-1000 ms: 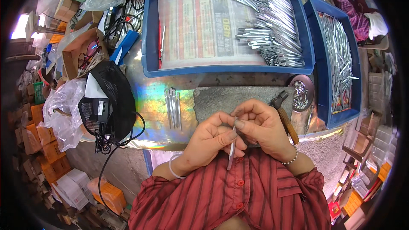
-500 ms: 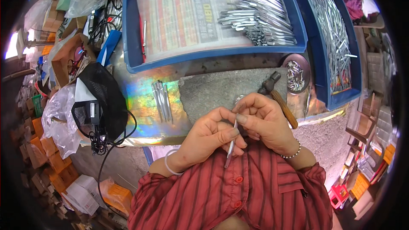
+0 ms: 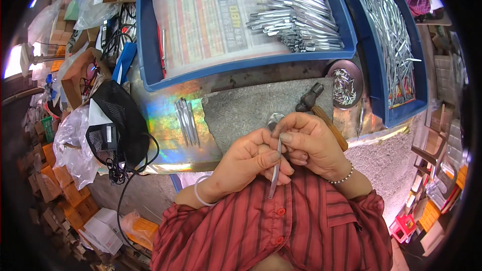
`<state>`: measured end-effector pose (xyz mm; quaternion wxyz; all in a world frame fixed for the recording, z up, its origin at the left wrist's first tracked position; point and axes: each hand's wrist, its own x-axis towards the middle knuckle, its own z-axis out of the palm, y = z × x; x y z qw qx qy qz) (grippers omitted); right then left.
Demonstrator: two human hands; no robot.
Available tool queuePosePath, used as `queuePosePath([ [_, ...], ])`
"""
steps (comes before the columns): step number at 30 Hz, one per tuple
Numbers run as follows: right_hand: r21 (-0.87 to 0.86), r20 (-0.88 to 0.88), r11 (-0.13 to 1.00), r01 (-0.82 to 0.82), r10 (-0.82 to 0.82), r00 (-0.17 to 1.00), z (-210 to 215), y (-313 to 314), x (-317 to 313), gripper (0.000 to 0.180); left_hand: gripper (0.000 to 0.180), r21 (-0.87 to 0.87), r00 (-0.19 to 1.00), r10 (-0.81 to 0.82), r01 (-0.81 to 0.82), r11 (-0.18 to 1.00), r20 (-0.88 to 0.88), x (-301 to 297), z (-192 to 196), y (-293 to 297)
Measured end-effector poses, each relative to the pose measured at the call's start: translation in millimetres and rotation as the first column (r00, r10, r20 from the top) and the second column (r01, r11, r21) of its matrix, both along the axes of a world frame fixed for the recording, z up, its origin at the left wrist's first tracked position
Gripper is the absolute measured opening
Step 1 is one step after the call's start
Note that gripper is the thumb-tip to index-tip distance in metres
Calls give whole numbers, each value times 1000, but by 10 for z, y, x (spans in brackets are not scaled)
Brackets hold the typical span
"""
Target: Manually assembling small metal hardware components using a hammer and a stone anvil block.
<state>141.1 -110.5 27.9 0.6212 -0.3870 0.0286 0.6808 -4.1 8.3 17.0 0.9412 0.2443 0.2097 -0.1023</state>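
A slim, silvery metal strip [image 3: 274,183] slants between my two hands in front of my shirt, its lower end sticking out below the fingers. My left hand [image 3: 248,163] pinches its middle with thumb and fingertips. At the upper end, the thumb and forefinger of my right hand [image 3: 314,143] are closed on it. Just beyond my hands lies a grey slab [image 3: 236,110], with a small shiny round spot partly hidden by my right fingers. A hammer [image 3: 326,120] with a wooden handle rests by my right hand. Several similar strips [image 3: 187,123] lie left of the slab.
A large blue tray [image 3: 241,65] holds printed paper and a heap of metal strips. To its right stands another blue tray [image 3: 379,103] full of strips. Small metal pieces fill a round dish [image 3: 358,80]. A black mesh bag [image 3: 118,108] with cables sits on the left.
The strip has tilted a little, and its lower end has shifted slightly right. Both hands keep their hold on it. The whole view has turned slightly.
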Motion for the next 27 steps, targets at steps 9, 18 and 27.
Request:
queuePosePath([
  [9,3,67,1000,16,-16,998,14,90,36,13,21,36,999,42,-43,998,20,49,-18,52],
  [18,-7,128,1000,10,-9,992,39,187,64,16,20,48,998,61,-61,997,5,99,-4,116],
  [27,-15,134,1000,7,-5,991,42,169,55,15,17,136,1000,21,-18,991,-21,98,33,112],
])
